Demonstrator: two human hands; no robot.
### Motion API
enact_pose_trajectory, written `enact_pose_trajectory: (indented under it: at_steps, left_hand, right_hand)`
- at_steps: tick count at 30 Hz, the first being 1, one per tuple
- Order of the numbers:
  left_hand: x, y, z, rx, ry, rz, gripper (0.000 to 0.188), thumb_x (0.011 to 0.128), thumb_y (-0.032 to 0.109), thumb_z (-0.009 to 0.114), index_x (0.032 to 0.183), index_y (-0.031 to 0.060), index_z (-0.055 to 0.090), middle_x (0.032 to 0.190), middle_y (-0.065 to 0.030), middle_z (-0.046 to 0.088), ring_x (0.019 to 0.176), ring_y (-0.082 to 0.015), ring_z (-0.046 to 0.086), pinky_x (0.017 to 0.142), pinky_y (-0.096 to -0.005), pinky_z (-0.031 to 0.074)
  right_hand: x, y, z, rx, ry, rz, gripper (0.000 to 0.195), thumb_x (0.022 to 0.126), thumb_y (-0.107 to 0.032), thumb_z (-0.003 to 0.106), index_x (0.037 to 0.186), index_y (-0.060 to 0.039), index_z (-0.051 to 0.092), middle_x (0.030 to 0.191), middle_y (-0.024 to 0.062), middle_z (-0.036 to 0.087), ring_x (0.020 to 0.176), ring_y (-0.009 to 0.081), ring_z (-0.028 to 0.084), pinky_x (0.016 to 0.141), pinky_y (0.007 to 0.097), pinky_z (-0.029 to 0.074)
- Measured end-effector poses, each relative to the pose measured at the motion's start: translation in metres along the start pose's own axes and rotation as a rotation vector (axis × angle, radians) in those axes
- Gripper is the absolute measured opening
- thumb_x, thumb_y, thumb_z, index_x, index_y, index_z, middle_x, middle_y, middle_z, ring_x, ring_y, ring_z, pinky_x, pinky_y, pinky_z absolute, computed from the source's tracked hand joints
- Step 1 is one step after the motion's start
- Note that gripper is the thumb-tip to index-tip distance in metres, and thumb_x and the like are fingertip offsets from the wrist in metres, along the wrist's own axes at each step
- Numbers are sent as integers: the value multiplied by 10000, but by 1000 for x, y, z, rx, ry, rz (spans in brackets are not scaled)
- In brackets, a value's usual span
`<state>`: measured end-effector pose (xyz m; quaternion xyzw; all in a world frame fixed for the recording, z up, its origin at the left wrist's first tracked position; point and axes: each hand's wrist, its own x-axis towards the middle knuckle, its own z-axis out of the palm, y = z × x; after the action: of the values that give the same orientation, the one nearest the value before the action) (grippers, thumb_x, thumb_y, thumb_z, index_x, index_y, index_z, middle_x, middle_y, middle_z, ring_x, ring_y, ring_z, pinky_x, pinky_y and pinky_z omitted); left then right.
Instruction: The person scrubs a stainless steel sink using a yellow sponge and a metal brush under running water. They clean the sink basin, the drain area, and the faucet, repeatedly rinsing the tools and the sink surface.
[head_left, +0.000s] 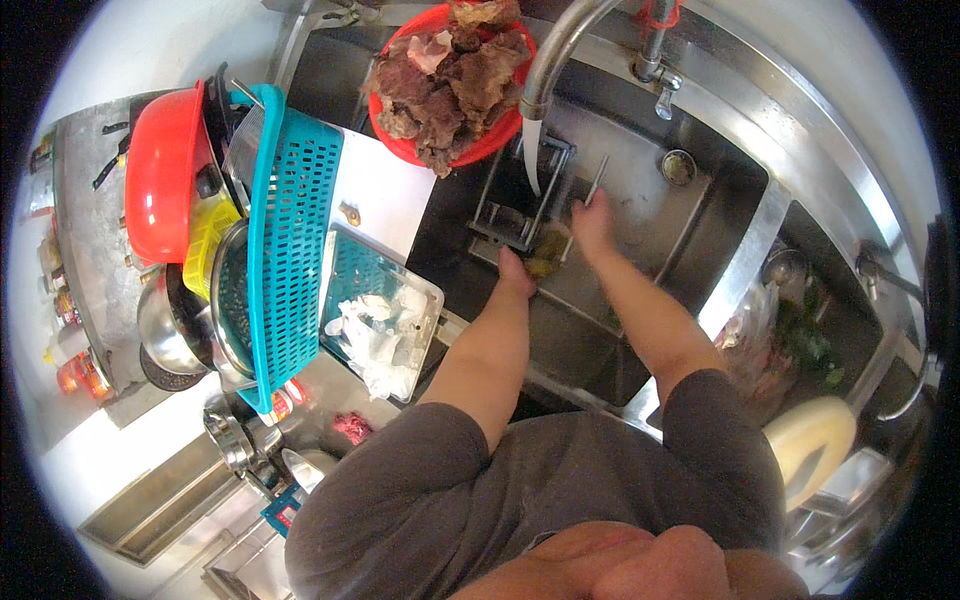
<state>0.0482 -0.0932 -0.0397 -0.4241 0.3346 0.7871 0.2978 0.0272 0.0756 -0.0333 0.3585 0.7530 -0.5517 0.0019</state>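
Note:
Before me is a dark metal sink (645, 187) with a faucet (559, 45) over it and a stream of water (531, 154) falling. Under the stream stands a dark rectangular metal frame (555, 187) with bar-like sides. At its near edge my left hand (517, 274) touches the frame; its fingers are mostly hidden. A slim metal rod (600, 176) runs through my right hand (594, 223), whose fingers are closed round it. Between the two hands lies a blurred yellow-green item (546, 255), perhaps a scouring sponge.
A red basin (390, 150) heaped with meat (457, 82) stands beyond the frame. To the left are a tilted teal basket (296, 225), a red tub (165, 180) and a clear tray (424, 307) with crumpled white plastic. On the right, a second basin holds leafy greens (806, 337).

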Motion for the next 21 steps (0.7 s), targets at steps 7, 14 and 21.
enact_pose_trajectory:
  at_steps: [7, 14, 21]
  left_hand:
    - [-5, 6, -38, 377, 510, -182, 502, 898, 406, 381, 1169, 0, 500, 1178, -177, 539, 1031, -347, 541, 865, -499, 412]
    - [-143, 33, 49, 2195, 225, 373, 294, 819, 254, 521, 986, 14, 558, 1018, -173, 578, 931, -359, 545, 790, -465, 429]
    - [-216, 39, 33, 2304, -93, 1037, 185, 735, 224, 564, 819, 60, 552, 855, -110, 553, 857, -286, 510, 747, -412, 398]
  right_hand:
    - [15, 23, 16, 52, 13, 22, 226, 777, -128, 628, 938, -6, 526, 781, 130, 592, 708, 260, 549, 634, 389, 442]
    - [20, 30, 19, -120, -22, 64, 190, 783, -122, 619, 908, -11, 528, 727, 87, 567, 641, 198, 547, 576, 357, 433]
    - [21, 24, 2, 4, 29, 107, 188, 787, -115, 610, 940, -29, 545, 843, 72, 610, 757, 195, 565, 669, 331, 451]
